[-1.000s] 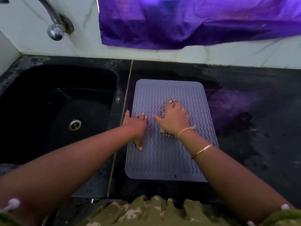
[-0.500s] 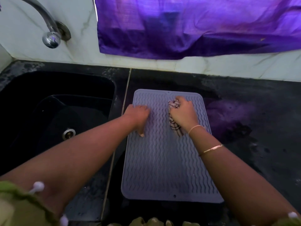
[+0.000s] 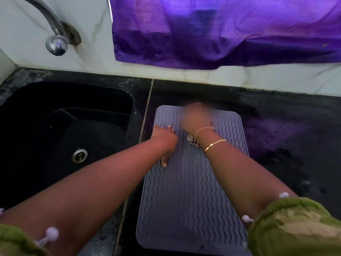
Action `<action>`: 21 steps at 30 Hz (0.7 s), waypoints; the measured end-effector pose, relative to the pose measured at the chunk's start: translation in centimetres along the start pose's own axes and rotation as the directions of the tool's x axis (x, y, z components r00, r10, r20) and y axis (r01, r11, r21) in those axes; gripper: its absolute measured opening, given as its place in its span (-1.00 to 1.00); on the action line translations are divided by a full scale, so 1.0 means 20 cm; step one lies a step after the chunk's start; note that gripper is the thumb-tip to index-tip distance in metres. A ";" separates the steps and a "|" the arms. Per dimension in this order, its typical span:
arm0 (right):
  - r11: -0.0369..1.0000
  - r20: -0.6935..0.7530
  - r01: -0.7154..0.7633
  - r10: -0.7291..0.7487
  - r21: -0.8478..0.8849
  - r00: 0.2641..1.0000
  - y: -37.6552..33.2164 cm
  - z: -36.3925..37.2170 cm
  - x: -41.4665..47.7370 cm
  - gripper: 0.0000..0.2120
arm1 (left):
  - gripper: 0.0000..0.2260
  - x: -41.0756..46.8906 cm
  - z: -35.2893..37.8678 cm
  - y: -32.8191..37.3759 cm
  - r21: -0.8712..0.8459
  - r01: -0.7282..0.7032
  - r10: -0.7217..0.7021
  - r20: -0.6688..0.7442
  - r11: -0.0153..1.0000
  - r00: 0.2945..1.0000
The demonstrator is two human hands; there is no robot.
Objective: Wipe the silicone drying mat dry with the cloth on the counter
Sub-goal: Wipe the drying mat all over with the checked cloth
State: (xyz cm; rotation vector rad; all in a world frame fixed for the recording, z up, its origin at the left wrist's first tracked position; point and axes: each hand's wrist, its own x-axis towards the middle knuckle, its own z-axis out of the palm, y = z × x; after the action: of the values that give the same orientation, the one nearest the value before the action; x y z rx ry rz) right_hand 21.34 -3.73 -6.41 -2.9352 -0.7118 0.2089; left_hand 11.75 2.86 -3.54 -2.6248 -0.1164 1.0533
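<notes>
The grey silicone drying mat (image 3: 186, 200), ribbed with wavy lines, lies flat on the black counter just right of the sink. My left hand (image 3: 164, 139) presses flat on the mat's left part, fingers straight and thumb pointing toward me. My right hand (image 3: 196, 120) is motion-blurred at the mat's far edge and holds the white patterned cloth (image 3: 192, 142). Only a small piece of the cloth shows, beneath my right wrist.
A black sink (image 3: 70, 130) with a steel drain lies to the left, with a chrome tap (image 3: 55, 43) above it. A purple fabric (image 3: 221, 30) hangs on the white wall behind. The black counter (image 3: 287, 145) stretches right of the mat.
My right hand has slid with the cloth from the mat's middle to its far edge. My left hand has stayed pressed on the mat's left part.
</notes>
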 end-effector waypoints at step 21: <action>0.982 0.056 0.183 -0.185 0.038 0.981 0.18 -0.05 0.00 -0.55 | -0.10 0.03 -0.05 0.04 0.024 -0.028 0.026 0.062 0.999 0.998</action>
State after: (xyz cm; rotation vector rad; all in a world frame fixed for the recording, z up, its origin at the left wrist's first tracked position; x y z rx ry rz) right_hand 23.07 -6.94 -5.89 -2.8210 -0.9726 0.2882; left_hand 12.84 2.03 -3.46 -2.5792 -0.0812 1.1379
